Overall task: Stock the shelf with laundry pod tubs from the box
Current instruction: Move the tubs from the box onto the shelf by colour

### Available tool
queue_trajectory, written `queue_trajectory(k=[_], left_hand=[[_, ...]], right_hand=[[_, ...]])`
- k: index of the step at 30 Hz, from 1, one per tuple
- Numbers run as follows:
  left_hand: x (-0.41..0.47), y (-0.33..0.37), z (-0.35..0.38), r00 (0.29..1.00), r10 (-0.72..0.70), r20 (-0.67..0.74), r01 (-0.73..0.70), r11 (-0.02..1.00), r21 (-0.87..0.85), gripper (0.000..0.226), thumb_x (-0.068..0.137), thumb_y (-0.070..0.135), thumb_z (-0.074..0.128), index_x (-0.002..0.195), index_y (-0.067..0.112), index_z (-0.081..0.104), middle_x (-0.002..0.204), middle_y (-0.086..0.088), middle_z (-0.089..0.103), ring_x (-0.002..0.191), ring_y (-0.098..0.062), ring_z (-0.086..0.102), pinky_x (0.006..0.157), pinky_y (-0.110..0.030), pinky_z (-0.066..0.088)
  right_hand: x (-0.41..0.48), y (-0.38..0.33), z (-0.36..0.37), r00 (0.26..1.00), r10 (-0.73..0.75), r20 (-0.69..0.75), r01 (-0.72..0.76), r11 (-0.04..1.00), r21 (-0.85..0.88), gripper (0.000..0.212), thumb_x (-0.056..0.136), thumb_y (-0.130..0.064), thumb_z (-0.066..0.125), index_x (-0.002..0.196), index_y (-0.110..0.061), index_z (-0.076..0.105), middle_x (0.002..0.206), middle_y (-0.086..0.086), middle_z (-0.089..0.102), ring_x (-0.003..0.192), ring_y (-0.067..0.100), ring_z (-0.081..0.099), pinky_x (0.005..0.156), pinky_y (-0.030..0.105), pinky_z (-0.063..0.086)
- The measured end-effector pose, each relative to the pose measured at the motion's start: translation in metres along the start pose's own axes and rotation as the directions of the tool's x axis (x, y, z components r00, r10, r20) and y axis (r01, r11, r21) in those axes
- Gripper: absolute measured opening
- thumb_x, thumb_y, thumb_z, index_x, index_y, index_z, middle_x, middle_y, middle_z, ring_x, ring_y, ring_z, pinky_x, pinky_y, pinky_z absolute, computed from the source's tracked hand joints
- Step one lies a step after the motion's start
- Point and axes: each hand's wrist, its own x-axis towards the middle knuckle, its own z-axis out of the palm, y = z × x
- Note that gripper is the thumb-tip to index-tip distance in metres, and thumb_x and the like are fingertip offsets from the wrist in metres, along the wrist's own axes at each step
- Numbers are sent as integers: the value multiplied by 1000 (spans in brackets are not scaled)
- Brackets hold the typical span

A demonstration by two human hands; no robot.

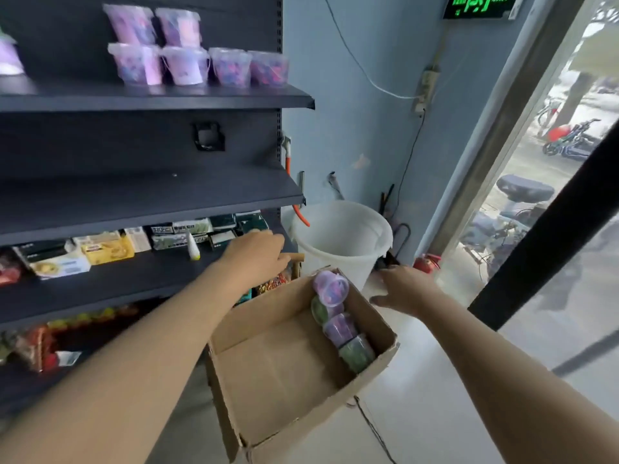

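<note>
Flanking the box [281, 370] — right hand [407, 289] splayed, left hand [256, 254] seemingly loose, empty.

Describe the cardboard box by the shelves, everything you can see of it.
The cardboard box is plain brown corrugated board, open at the top, with a ragged rim and a flap hanging at its near corner. It stands beside the shelving, above the pale floor; its base is hidden. A row of tubs, purple and green, lies along its right wall; the rest is bare.

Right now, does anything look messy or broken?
Yes. The tubs in the box lie tipped on their sides along one wall, unlike the upright ones on the shelf. The box's near corner looks torn.
</note>
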Motion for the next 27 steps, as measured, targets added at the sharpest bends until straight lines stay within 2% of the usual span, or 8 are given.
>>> queue_trajectory(k=[5,9,11,14,17,21,24,27], left_hand=[[45,21,92,993,-60,101,74,987,-143,30,96,34,42,109,11,57,120,-8,56,110,-28,52,81,-35,43],[88,39,169,961,-174,215,236,922,-308,34,96,36,43,115,11,55,122,-7,55,112,-26,52,85,-36,43],[112,49,207,925,-242,292,342,866,-365,36,96,38,43,118,12,54,124,-7,54,112,-26,52,86,-35,43],[140,71,263,851,-309,425,494,745,-448,39,95,37,46,121,8,52,126,-10,53,113,-27,52,85,-31,41],[155,96,315,765,-353,538,620,627,-471,40,93,38,49,119,7,52,125,-11,53,113,-29,52,89,-33,42],[172,118,379,620,-411,668,775,455,-439,48,91,42,51,124,8,49,127,-11,53,116,-29,51,90,-35,44],[185,125,420,528,-463,712,849,324,-418,57,89,47,52,129,6,45,131,-13,52,119,-30,50,93,-37,45],[195,133,457,488,-430,760,873,209,-441,72,84,53,57,134,4,40,136,-14,49,123,-30,48,97,-36,43]], right_hand=[[37,16,76,988,-77,130,77,997,6,44,90,-37,53,129,-18,48,112,8,64,106,29,57,77,31,46],[82,33,142,962,-3,275,-39,988,148,27,84,-40,53,98,-17,58,93,4,61,101,27,59,64,28,36],[108,39,172,955,18,297,-83,975,208,22,88,-37,50,84,-16,50,93,8,62,98,29,59,64,28,32],[140,48,210,944,3,330,-94,961,259,21,93,-32,46,80,-15,46,85,9,61,93,32,60,62,31,36],[161,55,244,916,-41,399,-80,956,282,21,91,-30,50,94,-9,55,93,14,66,92,34,63,63,32,38],[193,64,281,865,-39,500,-108,959,262,37,91,-30,53,116,-2,52,111,16,62,103,33,59,74,33,42],[212,61,312,835,20,550,-241,912,333,45,89,-34,58,121,-4,49,117,14,55,111,32,53,87,35,43],[220,57,341,809,88,581,-379,834,402,67,83,-37,67,135,-6,39,125,13,50,118,30,48,96,34,41]])
